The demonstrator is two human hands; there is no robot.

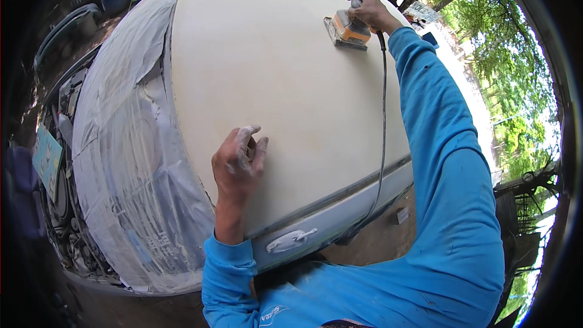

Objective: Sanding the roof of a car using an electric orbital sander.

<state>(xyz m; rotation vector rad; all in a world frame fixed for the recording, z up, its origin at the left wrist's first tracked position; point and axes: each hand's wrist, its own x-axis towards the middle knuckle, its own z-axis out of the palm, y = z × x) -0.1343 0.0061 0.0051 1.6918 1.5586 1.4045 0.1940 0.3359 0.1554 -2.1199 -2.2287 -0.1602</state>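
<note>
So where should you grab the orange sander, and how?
Probably by the rounded top of the sander, coming from above and the right, like the right hand: the flat base faces the pale panel, leaving that top raised.

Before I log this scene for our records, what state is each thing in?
Right hand: gripping the sander.
Sander: held at the roof; running or not, can't tell.
Left hand: dusty, loosely curled, holding nothing.
Cord: trailing over the roof's edge.
Roof: bare, pale.
Sheeting: wrinkled, spread beside the roof.
Engine parts: exposed.
</note>
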